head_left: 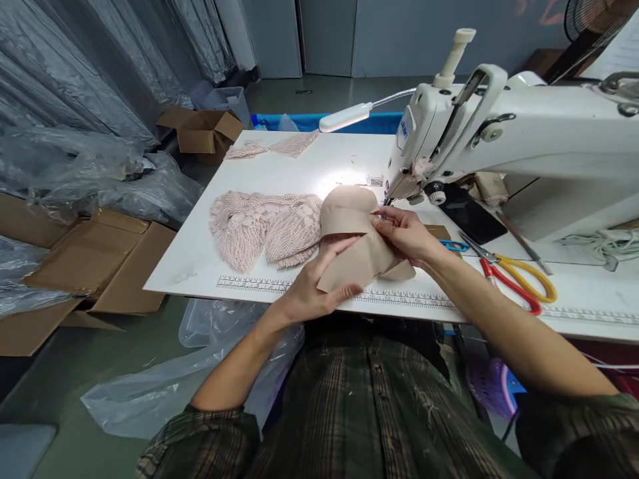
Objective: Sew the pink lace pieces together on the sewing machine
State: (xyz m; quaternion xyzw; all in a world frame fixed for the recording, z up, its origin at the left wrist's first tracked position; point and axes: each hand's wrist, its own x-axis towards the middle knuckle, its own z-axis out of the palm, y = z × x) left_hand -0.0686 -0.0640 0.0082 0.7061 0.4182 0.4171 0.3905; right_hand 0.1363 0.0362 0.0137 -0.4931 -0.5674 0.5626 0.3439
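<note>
Our right fingers are pinching the beige fabric over the surface beside the sewing machine, our left fingers clasping its near flap — apparently we're aligning it, the next move calling for a steady hold.

Scissors: right of your frame, one red handle, one yellow.
Phone: black, screen dark, right of your frame, near those scissors.
Large carton: your left edge, flaps open.
Small carton: upper left, open too.
Curtain: silvery, your upper left corner.
Fan: your upper right corner, partly cut off.
Basket: purple, your lower right.
</note>
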